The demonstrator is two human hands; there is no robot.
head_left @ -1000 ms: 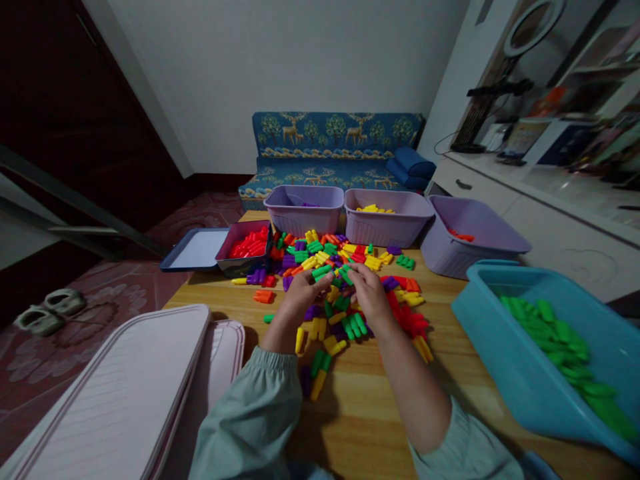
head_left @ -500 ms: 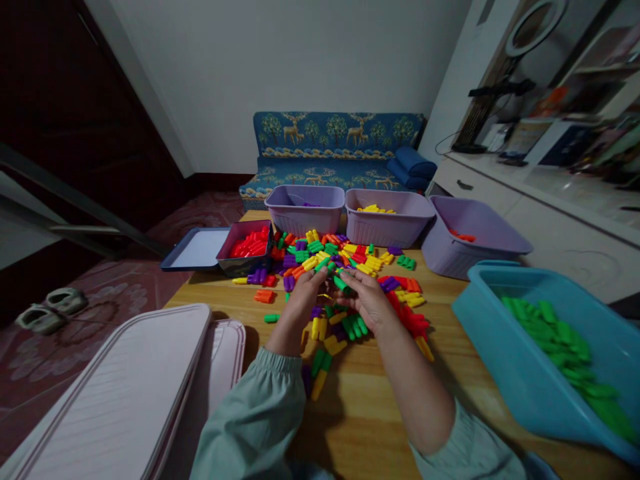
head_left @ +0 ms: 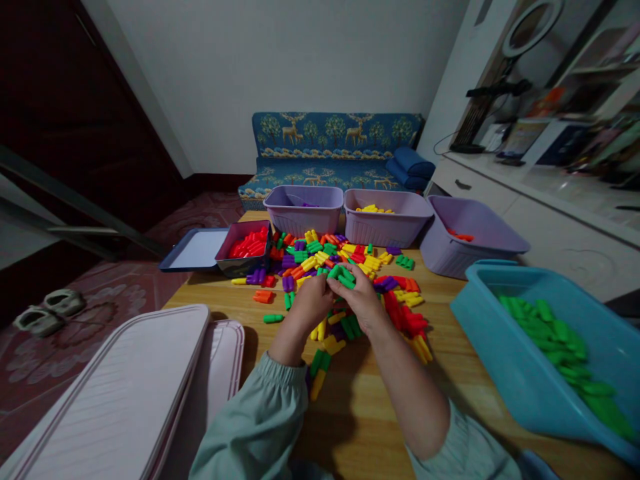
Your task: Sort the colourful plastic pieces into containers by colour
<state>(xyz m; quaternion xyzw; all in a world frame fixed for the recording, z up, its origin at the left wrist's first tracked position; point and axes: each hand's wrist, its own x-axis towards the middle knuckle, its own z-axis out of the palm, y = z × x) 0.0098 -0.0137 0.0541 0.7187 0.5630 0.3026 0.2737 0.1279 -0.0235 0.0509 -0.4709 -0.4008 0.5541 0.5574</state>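
While both hands meet over the mixed pile of plastic blocks (head_left: pixel 307 258), the green blocks (head_left: pixel 343 275) are located at the fingertips, above the wooden table (head_left: pixel 357 407). The right hand (head_left: pixel 365 301) grips the green blocks, with the thumb along the near side and the fingers bent behind. The left hand (head_left: pixel 311 300) is just beside it, fingers curled inward; its back conceals the tips, so whether they grip a piece cannot be told. Light is dim and the parts are small — the number of blocks held appears to be more than one, but is uncertain.

Judged by appearance, each block is light, rigid moulded plastic: unlikely to break, but smooth enough to slip from a loose pinch. Take hold across the rounded sides near mid-length, thumb opposing index finger; light pressure should suffice. Loose green pieces (head_left: pixel 565 347) lie inside the turquoise bin (head_left: pixel 495 343) — right of the hands, well apart.
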